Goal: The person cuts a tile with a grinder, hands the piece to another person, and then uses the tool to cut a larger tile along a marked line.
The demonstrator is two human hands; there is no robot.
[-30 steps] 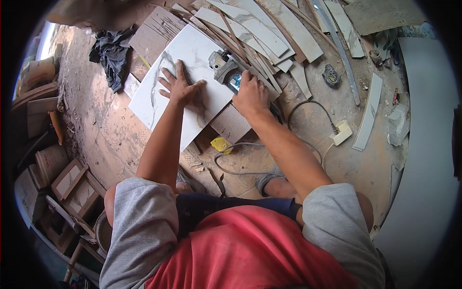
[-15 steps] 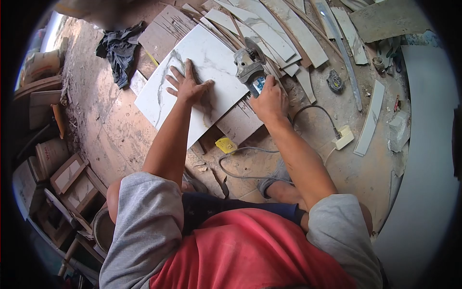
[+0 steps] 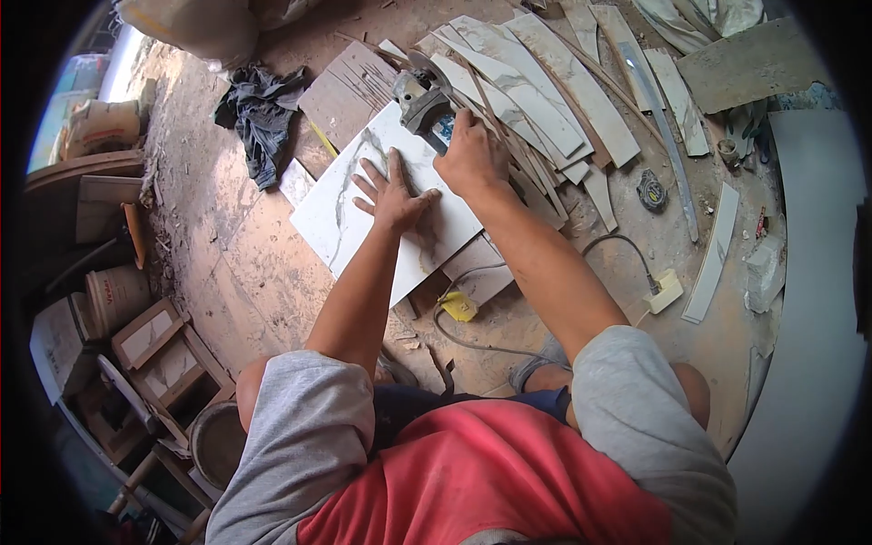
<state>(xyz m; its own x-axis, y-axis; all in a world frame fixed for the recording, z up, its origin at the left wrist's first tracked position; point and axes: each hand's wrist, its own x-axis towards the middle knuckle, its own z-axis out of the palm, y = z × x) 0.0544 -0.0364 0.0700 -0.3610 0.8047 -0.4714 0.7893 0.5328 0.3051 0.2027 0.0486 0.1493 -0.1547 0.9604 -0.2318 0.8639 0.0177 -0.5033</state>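
Observation:
My left hand (image 3: 398, 202) lies with spread fingers on a white marble-patterned tile (image 3: 336, 227). The tile rests at an angle on a scored brownish board (image 3: 341, 82). In my right hand (image 3: 474, 159) is an angle grinder (image 3: 422, 107), its body wrapped in my fingers. The grinder's head and disc reach over the tile's far right edge. Part of the tile is hidden under my hand and the tool. A grey cord (image 3: 481, 345) loops over the floor below my right forearm.
Long cut tile strips (image 3: 572, 91) lie in a pile at the upper right, beside a metal straightedge (image 3: 661, 127). A tape measure (image 3: 651, 191), a power socket block (image 3: 665, 292) and a dark cloth (image 3: 259, 113) are on the floor. At left are wooden frames (image 3: 168, 350) and a bucket (image 3: 120, 298).
The grinder in my right hand has moved up and left along the tile's far edge. My left hand stays spread on the tile. The whole view has shifted slightly.

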